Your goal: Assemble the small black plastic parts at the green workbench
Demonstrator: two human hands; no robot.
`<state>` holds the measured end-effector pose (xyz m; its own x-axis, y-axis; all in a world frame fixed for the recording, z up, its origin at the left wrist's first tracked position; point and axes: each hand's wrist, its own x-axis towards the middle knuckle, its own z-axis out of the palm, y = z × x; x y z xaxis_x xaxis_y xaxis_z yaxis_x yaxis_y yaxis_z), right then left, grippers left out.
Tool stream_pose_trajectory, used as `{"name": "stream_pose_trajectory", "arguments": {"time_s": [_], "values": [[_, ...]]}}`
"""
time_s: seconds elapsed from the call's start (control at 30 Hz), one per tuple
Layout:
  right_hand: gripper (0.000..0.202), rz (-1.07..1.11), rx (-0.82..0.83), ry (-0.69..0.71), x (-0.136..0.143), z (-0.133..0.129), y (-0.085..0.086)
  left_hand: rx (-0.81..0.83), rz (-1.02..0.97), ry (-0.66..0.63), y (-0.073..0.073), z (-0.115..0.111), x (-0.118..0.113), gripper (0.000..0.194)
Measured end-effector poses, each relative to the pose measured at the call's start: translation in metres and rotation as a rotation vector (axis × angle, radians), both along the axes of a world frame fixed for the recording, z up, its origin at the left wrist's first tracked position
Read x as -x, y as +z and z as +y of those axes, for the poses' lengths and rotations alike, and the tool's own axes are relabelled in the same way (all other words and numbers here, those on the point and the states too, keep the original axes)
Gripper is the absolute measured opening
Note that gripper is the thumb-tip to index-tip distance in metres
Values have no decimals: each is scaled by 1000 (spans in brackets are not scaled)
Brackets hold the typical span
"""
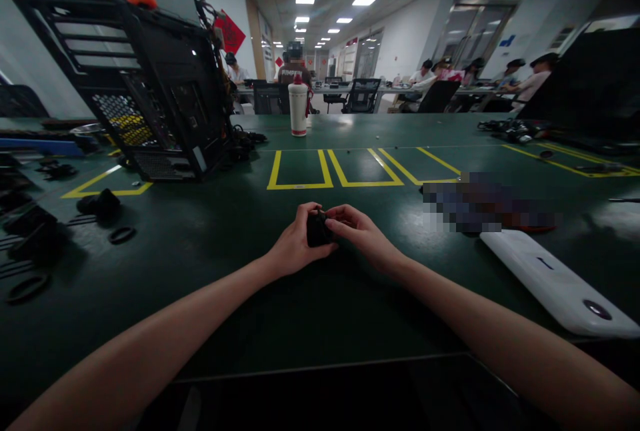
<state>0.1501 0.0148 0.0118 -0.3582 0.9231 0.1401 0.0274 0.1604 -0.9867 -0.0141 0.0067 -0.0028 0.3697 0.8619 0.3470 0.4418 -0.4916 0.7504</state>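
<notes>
Several black pieces (100,204) lie well to the left of the fingers, with a black ring (122,235) a little nearer to them, probably kept there within easy reach of the left arm. A black computer case (145,84) stands beyond and left of the fingers, presumably off to that side so it does not block the arms.

Next comes the left hand (291,244), its fingers curled around a black part (316,231) at its near and far sides — a cradle that seems meant to steady it. Well beyond those fingers a white cup (299,107) stands upright. From the other side, the right hand (363,234) appears to pinch the part's upper right edge between thumb and fingertips, likely for finer control.

Straight ahead of the fingers, yellow tape outlines (373,184) seem to mark out places on the tabletop (310,324). Right of the fingers lies a pixelated item (493,207), impossible to identify, and just nearer, a long white device (550,277).

The black part, between both sets of fingers, looks small, dark and compact — partly covered, too dim for detail. Whether it touches the tabletop, I cannot tell.
</notes>
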Motion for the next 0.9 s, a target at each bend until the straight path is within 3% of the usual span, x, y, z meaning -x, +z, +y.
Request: {"name": "stream_pose_trajectory", "arguments": {"time_s": [0.23,0.57,0.9], "values": [[30,-34,-86,132,-7,-2,5,-1,20,3,0,-1,-1,65],[23,-46,-65,5,-1,-3,5,-10,21,-17,-1,-2,-1,67],[30,-51,-160,203,-13,-1,7,8,34,-29,2,-4,0,67]]}}
